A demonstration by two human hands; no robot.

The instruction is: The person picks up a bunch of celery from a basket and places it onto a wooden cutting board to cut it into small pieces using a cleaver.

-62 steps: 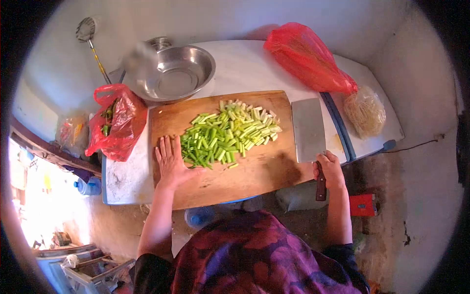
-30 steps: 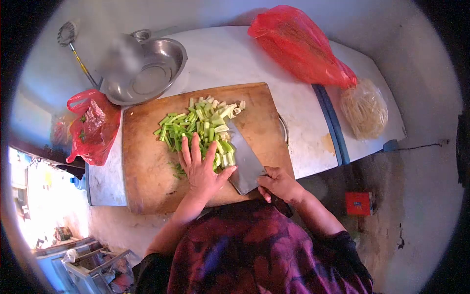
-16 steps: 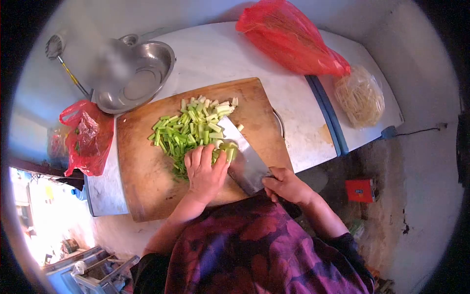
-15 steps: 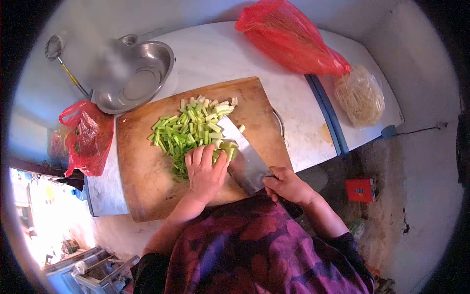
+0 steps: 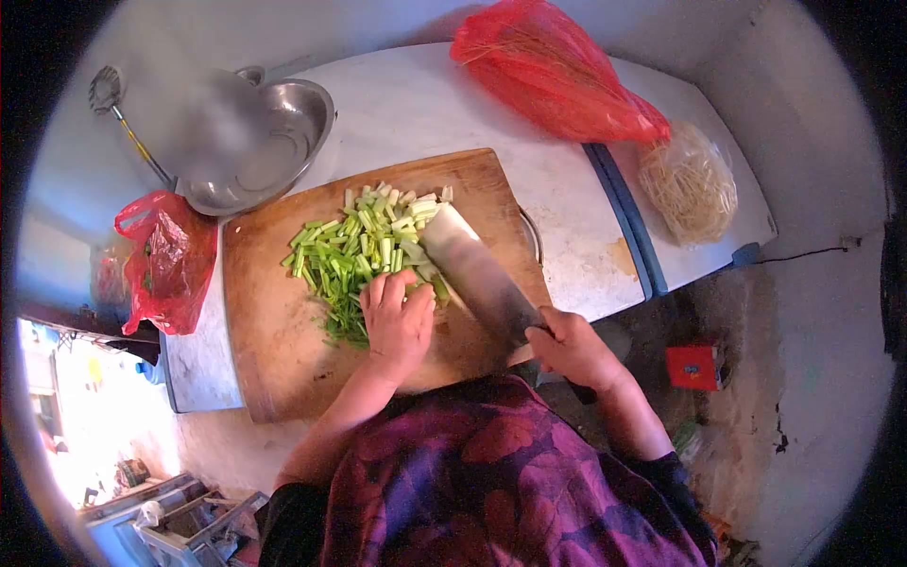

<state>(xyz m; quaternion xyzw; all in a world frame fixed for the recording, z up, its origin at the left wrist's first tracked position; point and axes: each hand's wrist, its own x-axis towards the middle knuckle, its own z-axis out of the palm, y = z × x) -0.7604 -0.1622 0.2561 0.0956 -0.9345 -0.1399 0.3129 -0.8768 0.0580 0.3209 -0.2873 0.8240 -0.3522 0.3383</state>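
A wooden cutting board (image 5: 283, 369) bears a pile of chopped green stalks (image 5: 364, 250), paler at the top and leafy green lower down. My left hand (image 5: 399, 321) rests on the pile's lower right part, its fingers bent over the green pieces; what lies under the fingertips is partly hidden. My right hand (image 5: 574, 350) is closed around the handle of a cleaver (image 5: 477, 274). The wide blade slants up and left over the board, its far end beside the upper right of the pile and its lower part right of my left hand.
A steel basin (image 5: 302, 118) stands behind the board on the left, near a skimmer (image 5: 109, 90). Red plastic bags (image 5: 557, 76) (image 5: 170, 269) lie at the back and at the left. A clear bag of noodles (image 5: 690, 189) sits on the right.
The cleaver and my right hand have moved slightly right, and the blade has turned. My left hand has shifted a little, and the pieces beside the blade lie differently.
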